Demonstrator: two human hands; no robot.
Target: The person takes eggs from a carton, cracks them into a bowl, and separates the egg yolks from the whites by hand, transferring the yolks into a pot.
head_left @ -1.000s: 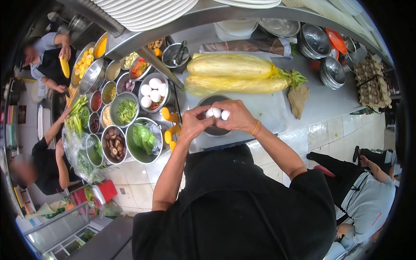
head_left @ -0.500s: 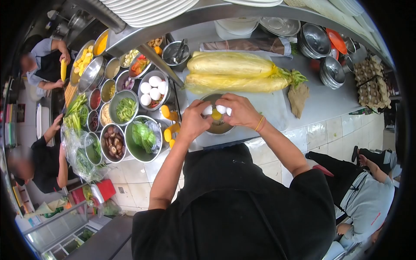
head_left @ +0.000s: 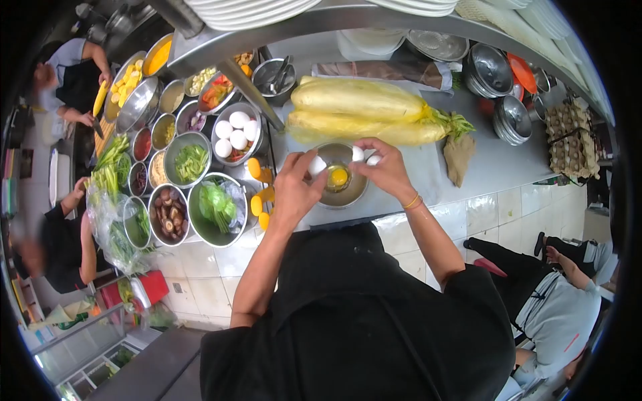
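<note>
A metal bowl (head_left: 346,196) stands on the counter before me, with a raw egg (head_left: 338,177) in it, its yolk whole. My left hand (head_left: 298,184) is closed on a piece of eggshell (head_left: 316,166) over the bowl's left rim. Past the right rim, my right hand (head_left: 386,170) pinches another piece of eggshell (head_left: 358,154). A second rounded white piece (head_left: 374,160) sits in that hand; whether it is shell or a whole egg I cannot tell. To the left, several white eggs (head_left: 239,139) lie in a metal bowl.
Long pale cabbages in yellowish wrap (head_left: 361,110) lie behind the bowl. Tubs of greens (head_left: 219,204) and mushrooms (head_left: 170,212) crowd the left. Stacked bowls (head_left: 513,120) and egg trays (head_left: 572,140) stand right. A metal shelf (head_left: 374,19) overhangs. Other people work on both sides.
My hands have moved apart, the right one up and rightward, each still holding shell. The egg, earlier between the shell pieces, now shows fully in the bowl.
</note>
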